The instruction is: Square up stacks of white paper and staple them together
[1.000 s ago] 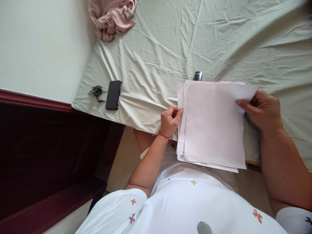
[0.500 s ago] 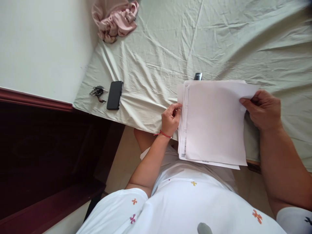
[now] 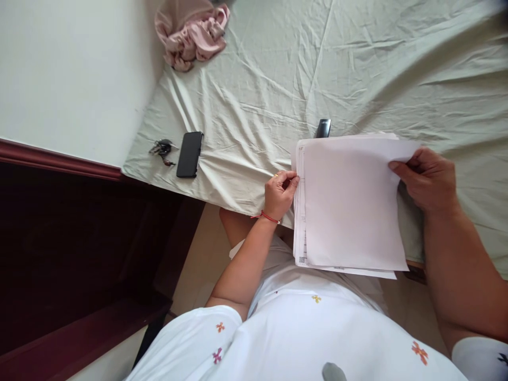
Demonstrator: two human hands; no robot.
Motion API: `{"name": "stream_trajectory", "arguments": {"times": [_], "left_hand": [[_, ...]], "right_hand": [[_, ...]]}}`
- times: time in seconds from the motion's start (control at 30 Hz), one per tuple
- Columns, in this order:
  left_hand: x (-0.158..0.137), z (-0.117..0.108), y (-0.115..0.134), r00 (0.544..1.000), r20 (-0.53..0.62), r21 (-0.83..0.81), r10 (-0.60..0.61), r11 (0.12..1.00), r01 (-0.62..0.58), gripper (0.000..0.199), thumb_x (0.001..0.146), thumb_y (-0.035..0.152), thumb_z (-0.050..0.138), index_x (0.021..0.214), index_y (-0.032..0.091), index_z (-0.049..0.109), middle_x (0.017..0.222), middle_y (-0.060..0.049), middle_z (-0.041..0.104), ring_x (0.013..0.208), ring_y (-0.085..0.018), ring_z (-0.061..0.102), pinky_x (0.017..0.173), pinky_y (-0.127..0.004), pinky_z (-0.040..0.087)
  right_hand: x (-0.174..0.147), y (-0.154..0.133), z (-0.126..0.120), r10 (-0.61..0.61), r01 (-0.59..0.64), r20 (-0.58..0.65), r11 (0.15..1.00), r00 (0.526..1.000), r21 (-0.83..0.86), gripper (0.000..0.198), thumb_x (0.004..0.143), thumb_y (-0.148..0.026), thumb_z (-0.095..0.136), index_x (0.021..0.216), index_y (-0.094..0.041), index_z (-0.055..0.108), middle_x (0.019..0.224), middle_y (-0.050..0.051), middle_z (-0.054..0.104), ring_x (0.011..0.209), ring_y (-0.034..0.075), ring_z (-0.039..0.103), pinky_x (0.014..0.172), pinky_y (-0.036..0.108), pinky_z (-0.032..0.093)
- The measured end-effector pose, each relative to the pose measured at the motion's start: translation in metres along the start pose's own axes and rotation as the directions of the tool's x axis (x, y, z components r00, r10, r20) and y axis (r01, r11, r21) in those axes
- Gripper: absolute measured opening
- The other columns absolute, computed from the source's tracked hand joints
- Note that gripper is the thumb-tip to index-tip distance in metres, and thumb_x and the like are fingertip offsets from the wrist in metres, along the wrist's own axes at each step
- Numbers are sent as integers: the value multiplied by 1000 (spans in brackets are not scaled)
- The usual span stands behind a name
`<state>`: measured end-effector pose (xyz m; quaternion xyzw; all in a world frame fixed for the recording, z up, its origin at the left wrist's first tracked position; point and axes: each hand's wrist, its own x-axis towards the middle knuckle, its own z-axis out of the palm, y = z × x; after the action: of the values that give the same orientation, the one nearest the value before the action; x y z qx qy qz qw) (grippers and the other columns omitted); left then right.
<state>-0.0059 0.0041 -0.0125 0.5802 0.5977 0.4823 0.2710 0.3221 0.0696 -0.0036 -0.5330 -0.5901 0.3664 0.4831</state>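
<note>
A loose stack of paper sheets (image 3: 353, 206) spans the space between my hands, over my lap and the bed's near edge. The top sheet shows a blank face, and printed lines peek out along the left margin of a sheet beneath. My left hand (image 3: 280, 194), with a ring and a red wrist string, pinches the stack's left edge between thumb and fingers. At the upper right corner, my right hand (image 3: 431, 177) is closed on the paper, thumb on top; its other fingertips are hidden underneath.
A pale green sheet (image 3: 254, 100) covers the bed. On it lie a black phone (image 3: 189, 154), a bunch of keys (image 3: 162, 150), a dark device (image 3: 323, 128) partly under the papers, and a crumpled pink cloth (image 3: 194, 37). Dark red wooden furniture (image 3: 79, 238) stands at left.
The stack's far edge has dropped slightly towards me, baring more of the dark device. My left hand has shifted a little along the left edge; both hands keep their hold.
</note>
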Motion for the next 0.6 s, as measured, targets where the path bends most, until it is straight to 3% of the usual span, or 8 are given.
{"name": "stream_trajectory", "arguments": {"times": [0.33, 0.6], "left_hand": [[0, 2, 0, 996, -31, -20, -89, 996, 88, 31, 88, 46, 72, 79, 20, 60, 70, 3, 58, 63, -9, 50, 64, -24, 44], [0, 5, -4, 996, -71, -157, -46, 987, 34, 33, 91, 49, 70, 102, 25, 52, 71, 6, 54, 61, -8, 51, 60, -21, 41]], "right_hand": [[4, 13, 3, 58, -53, -108, 998, 992, 41, 18, 67, -25, 83, 76, -20, 68, 69, -5, 61, 62, 8, 51, 62, 25, 37], [4, 15, 4, 48, -43, -121, 998, 992, 40, 18, 67, -26, 82, 78, -20, 69, 69, -6, 62, 63, 9, 53, 63, 26, 41]]}}
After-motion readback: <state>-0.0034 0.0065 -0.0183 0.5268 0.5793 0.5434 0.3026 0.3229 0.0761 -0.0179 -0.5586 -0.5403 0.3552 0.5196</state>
